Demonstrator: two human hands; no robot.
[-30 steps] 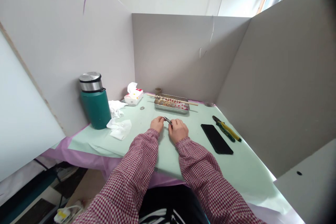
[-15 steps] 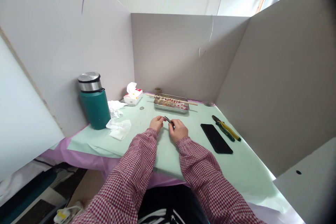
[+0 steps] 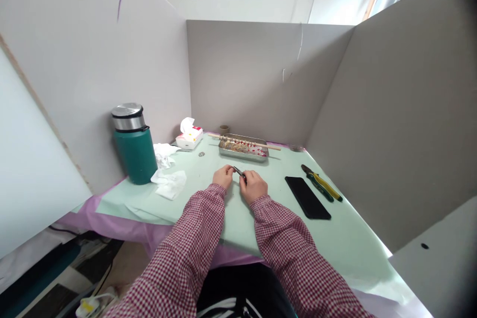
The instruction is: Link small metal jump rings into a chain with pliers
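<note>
Both my hands rest close together on the pale green table cover (image 3: 208,198), near its middle. My right hand (image 3: 254,186) is closed round a small dark metal tool (image 3: 238,172) whose tip points left. My left hand (image 3: 222,176) is pinched at that tip, fingers curled; what it pinches is too small to name. Just beyond the hands lies a shallow metal tray (image 3: 243,148) of small red and mixed bits, with a thin wooden stick (image 3: 272,146) laid across it.
A green flask with a steel lid (image 3: 133,144) stands at the left, crumpled tissues (image 3: 169,181) and a tissue pack (image 3: 190,136) beside it. A black phone (image 3: 307,197) and yellow-green pliers (image 3: 322,183) lie to the right. Grey partition boards (image 3: 257,79) wall in the table.
</note>
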